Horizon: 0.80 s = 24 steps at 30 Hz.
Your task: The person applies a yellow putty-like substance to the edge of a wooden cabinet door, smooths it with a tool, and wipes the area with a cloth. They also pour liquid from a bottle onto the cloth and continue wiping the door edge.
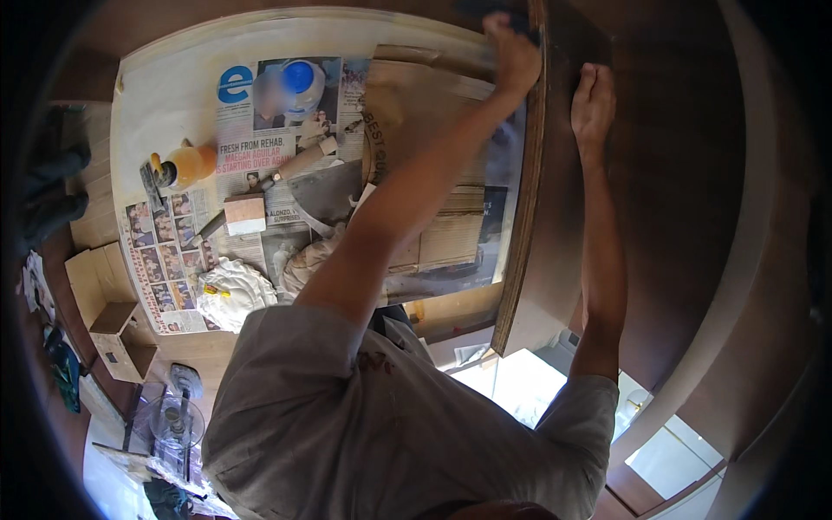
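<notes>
**Both hands on a dark wooden panel**

The left hand [513, 54] is curled over the far end of the panel's pale, layered edge, fingers closed around something dark that is too hidden to name. The right hand [593, 102] lies flat and spread on the brown face of the wooden panel [667, 173], palm down, a little apart from the left. The panel stands on the right side of the view, its edge running alongside the tabletop [165, 95].

Beside that edge a brown paper sack [433, 130] lies on spread newspaper [251, 152]. Further left on the paper sit a trowel [321, 195] with a wooden handle, a small wooden block [244, 213], a crumpled white rag [232, 293], and a plastic container with a blue lid [299, 82]. An orange power tool [182, 166] rests near the tabletop's left edge.
</notes>
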Available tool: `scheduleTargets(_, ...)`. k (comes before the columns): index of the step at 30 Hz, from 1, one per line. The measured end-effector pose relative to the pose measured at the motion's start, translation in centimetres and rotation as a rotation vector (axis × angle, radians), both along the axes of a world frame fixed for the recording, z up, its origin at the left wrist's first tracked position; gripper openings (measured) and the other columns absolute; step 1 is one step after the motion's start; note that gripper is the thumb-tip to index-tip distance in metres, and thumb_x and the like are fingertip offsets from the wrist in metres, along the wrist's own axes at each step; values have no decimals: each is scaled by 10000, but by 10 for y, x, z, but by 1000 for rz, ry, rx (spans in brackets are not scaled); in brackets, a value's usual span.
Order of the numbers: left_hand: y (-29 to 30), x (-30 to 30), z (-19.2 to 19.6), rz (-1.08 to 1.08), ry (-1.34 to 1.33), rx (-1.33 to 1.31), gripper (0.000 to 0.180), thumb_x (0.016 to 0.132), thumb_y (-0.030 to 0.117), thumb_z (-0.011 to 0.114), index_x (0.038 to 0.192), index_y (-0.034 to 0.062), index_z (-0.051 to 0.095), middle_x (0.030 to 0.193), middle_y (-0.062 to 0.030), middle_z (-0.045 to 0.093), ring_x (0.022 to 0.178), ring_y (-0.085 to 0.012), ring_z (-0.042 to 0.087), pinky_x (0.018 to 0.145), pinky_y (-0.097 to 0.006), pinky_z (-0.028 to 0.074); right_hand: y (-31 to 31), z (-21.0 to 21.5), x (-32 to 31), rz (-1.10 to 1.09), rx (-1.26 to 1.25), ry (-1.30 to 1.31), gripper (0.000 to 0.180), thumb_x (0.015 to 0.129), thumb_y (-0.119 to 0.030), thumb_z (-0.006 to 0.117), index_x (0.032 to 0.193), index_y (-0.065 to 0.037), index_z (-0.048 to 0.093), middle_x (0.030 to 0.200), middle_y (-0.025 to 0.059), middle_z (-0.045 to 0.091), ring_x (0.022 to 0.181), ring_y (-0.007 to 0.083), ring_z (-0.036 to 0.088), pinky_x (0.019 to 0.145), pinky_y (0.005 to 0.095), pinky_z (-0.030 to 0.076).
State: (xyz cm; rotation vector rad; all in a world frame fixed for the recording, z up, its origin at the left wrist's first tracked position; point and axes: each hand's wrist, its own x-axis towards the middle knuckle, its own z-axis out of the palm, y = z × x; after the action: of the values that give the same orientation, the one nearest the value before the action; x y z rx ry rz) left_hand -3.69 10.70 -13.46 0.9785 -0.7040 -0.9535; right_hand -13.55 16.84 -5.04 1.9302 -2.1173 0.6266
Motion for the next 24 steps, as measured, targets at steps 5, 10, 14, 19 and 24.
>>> scheduleTargets(5,147,52,-57,-480,-378,251,393,975,67,411,1323,-111,451,1364,-307,485,1310,-415,476,1105,-470,363,-1,4,1,41,9,-119,376,1070,-339,476,1037,3,629,972,179,681,921,368,659,844,440,502)
scheduleTargets(10,254,73,-112,-437,-118,297,309,990,82,433,1275,-22,486,1231,-266,579,1197,-379,569,1034,-431,421,0,4,-2,-14,55,-88,399,1063,-375,497,1039,-3,641,974,174,686,935,362,657,865,439,500)
scheduleTargets(14,276,113,-117,-376,-146,211,218,978,51,449,1187,1,485,1061,-197,586,1031,-315,594,948,-395,453,-9,-3,-7,22,-27,83,391,1046,-387,538,1063,-16,660,981,168,689,989,358,646,939,431,484)
scheduleTargets(19,282,158,-105,-282,85,199,181,1002,41,451,1178,15,488,991,-142,558,929,-257,565,875,-364,461,8,-8,-4,112,-37,-231,324,1039,-310,600,1144,-19,698,1095,118,712,1072,278,641,1025,379,461)
scheduleTargets(24,280,188,-65,-467,54,152,170,1045,90,449,1189,28,516,1034,-92,574,966,-187,558,901,-324,449,61,22,21,71,130,-1020,297,1034,-248,639,1211,-18,705,1194,66,712,1099,131,633,1019,285,475)
